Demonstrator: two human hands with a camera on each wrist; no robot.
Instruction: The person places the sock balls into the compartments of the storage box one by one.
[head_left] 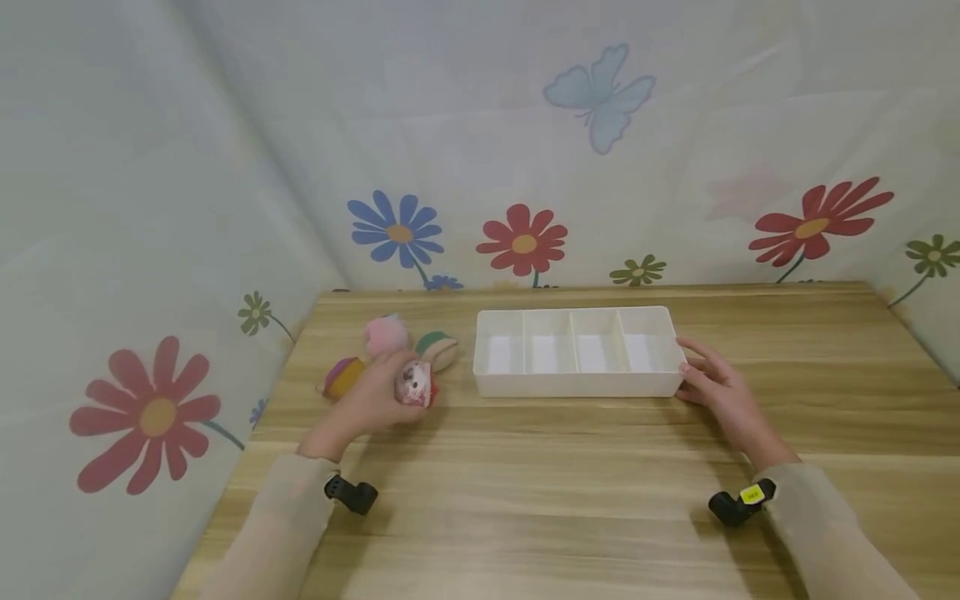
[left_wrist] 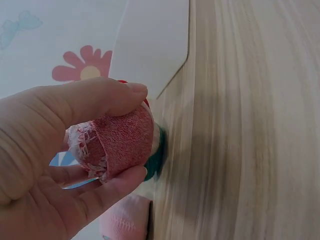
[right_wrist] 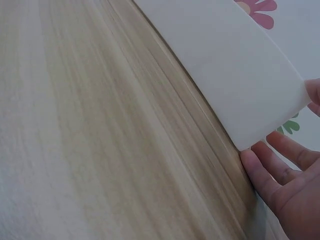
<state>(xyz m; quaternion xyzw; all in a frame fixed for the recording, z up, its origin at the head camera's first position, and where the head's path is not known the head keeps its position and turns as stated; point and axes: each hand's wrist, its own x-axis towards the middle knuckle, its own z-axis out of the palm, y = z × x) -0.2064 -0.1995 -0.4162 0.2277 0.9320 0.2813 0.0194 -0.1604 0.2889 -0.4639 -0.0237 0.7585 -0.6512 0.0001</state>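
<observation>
A small red-and-white plush toy with a dark-eyed face is pinched between the thumb and fingers of my left hand. In the left wrist view its knitted red side faces the camera. Around that hand are a pink plush toy, a green-and-cream one and a yellow-and-purple one, partly hidden by the hand. My right hand rests its fingertips against the right end of a white divided box. In the right wrist view the fingers touch the box's end with the hand unclosed.
Several compartments run in a row along the box, with white bottoms. A wood-grain table bears everything, and a flower-printed cloth hangs behind and to the left. Black wrist cameras sit on both wrists.
</observation>
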